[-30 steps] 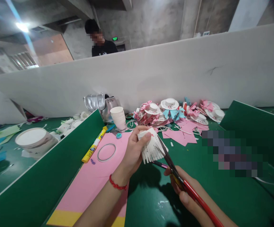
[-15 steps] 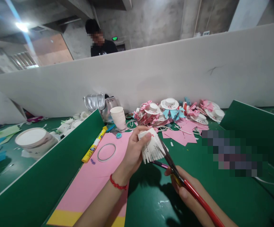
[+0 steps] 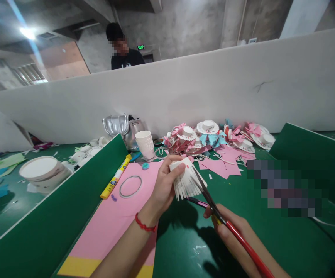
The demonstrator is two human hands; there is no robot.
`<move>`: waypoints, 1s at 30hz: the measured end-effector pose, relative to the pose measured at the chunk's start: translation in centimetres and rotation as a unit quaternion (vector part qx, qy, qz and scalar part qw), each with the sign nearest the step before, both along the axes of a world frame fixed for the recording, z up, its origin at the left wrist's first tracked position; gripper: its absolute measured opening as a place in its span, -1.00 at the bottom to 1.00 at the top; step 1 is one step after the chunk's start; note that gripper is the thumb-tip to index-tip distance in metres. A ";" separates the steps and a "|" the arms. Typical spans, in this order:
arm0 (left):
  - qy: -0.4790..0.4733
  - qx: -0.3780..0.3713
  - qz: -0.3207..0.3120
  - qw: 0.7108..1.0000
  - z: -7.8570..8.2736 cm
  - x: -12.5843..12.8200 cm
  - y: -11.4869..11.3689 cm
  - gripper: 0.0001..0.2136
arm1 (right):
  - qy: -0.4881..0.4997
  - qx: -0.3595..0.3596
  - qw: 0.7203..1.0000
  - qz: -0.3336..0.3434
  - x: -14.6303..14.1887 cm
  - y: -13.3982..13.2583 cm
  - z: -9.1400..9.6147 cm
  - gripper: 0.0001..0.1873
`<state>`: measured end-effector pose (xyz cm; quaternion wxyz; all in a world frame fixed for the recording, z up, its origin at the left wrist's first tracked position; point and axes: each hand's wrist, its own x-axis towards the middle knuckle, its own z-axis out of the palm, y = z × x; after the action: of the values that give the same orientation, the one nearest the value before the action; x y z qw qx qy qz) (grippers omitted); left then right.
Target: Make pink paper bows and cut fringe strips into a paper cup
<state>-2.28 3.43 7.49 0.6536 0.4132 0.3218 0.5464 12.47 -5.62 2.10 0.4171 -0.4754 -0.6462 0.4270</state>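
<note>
Left hand [image 3: 166, 181] pinches a fringed paper cup [image 3: 187, 179]; right hand [image 3: 237, 221], curled round scissors [image 3: 242, 240], points them up-left against it.

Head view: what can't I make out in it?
All in the head view:
Print on the cup: too small to read.
Left hand: most fingertips hidden behind the cup.
Scissors: handle end cut off by the bottom edge.
Blocky patch at right: pixelation masks what lies there.
Person: lower body hidden by the partition.
</note>
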 end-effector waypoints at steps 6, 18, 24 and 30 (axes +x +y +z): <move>-0.002 0.008 -0.008 1.000 -0.1 -0.1 0.0 -0.84 | -0.024 -0.004 1.000 0.004 0.3 -0.1 0.4 -0.42; -0.011 0.007 -0.016 1.000 -0.3 0.0 0.0 -0.85 | -0.007 -0.006 0.999 -0.043 -0.1 -0.2 0.6 -0.47; -0.009 0.005 -0.016 1.000 -0.4 0.0 0.0 -0.85 | -0.021 -0.010 0.998 -0.050 -0.1 -0.3 0.6 -0.49; -0.010 0.005 -0.013 1.000 -0.2 0.0 0.1 -0.85 | -0.036 -0.010 0.997 -0.065 -0.1 -0.3 0.9 -0.54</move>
<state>-2.28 3.48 7.24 0.6622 0.4147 0.3070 0.5434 12.33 -5.96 3.02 0.4155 -0.5358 -0.6241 0.3884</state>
